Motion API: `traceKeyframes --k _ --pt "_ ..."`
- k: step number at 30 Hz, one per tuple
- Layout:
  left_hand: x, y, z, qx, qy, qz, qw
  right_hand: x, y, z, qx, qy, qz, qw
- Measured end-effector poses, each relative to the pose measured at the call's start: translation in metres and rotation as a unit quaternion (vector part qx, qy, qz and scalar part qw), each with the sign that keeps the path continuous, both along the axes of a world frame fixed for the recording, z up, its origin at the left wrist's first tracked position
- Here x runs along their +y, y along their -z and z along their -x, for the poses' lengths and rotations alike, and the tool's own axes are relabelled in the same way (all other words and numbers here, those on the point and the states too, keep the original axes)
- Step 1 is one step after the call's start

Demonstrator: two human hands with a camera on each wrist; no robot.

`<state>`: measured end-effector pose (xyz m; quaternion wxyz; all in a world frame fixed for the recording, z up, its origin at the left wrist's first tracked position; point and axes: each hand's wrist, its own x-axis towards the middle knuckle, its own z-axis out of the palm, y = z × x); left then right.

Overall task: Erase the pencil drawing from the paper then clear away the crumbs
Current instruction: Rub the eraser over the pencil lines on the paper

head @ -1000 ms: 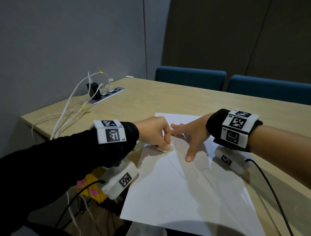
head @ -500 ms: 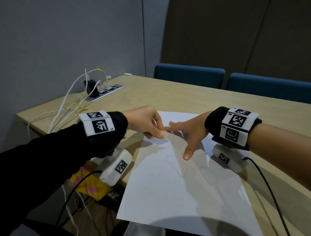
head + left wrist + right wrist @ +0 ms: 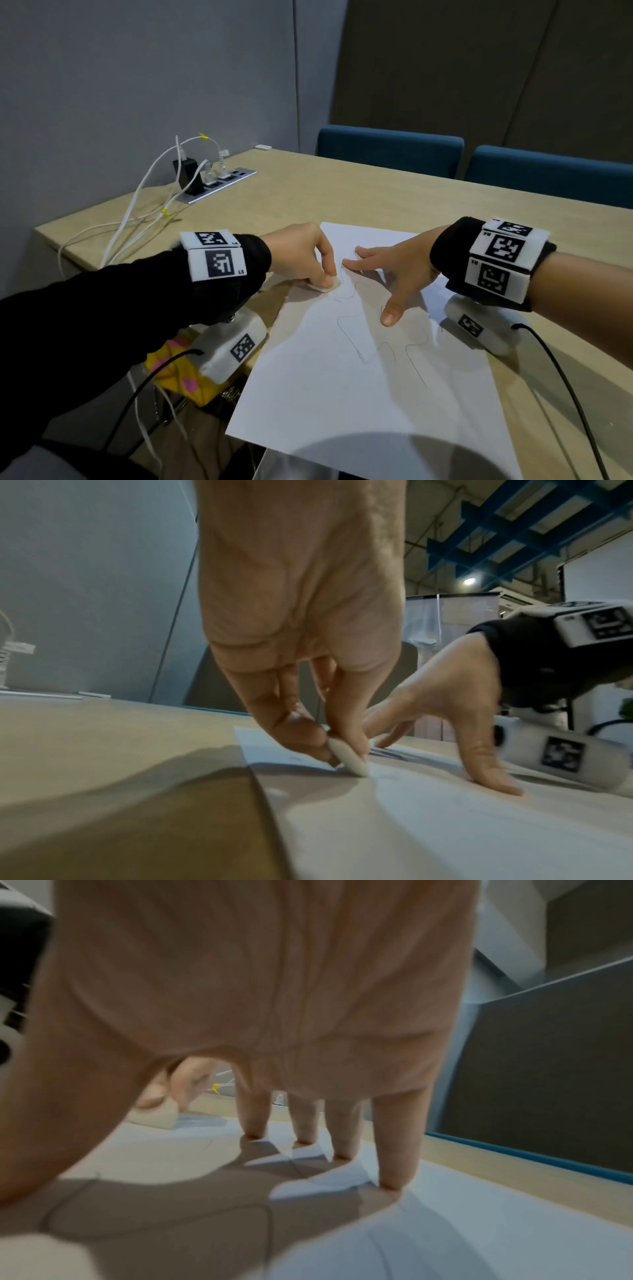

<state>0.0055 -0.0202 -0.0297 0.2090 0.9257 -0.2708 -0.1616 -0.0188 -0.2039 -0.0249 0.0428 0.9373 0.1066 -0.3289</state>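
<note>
A white sheet of paper (image 3: 359,394) lies on the wooden table (image 3: 342,198) and carries a thin pencil outline (image 3: 363,342). My left hand (image 3: 301,257) pinches a flat white eraser (image 3: 325,284) between thumb and fingers, its edge pressed onto the paper near the sheet's far left part. The left wrist view shows the eraser (image 3: 347,758) tilted, tip down on the sheet (image 3: 445,818). My right hand (image 3: 394,274) lies spread on the paper just right of the eraser, its straight fingertips (image 3: 342,1153) and thumb pressing the sheet (image 3: 445,1218) flat.
A power strip (image 3: 219,185) with a black charger and white cables (image 3: 137,212) sits at the table's far left. Two blue chairs (image 3: 390,147) stand behind the far edge. A yellow and pink cloth (image 3: 181,377) lies below the near left table edge.
My left hand has rubbed the eraser back and forth over the drawing's upper left, now sitting slightly nearer again. The right hand stays pressed on the paper.
</note>
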Motion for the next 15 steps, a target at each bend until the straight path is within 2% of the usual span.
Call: traceKeyframes --k 3,8,13,15 --pt "0.002 0.001 0.011 0.045 0.035 -0.008 0.998 0.003 -0.002 0.0 -0.01 -0.003 0.02 1.0" --pt "0.001 0.001 0.006 -0.073 0.007 -0.018 0.997 0.002 -0.003 0.002 -0.006 0.008 0.004 1.0" --pt "0.002 0.004 0.019 -0.019 0.042 -0.017 0.999 0.006 -0.005 0.003 -0.007 0.015 -0.002 1.0" --pt "0.001 0.004 0.02 -0.043 0.051 -0.029 0.997 0.007 -0.005 0.003 -0.007 0.016 0.0 1.0"
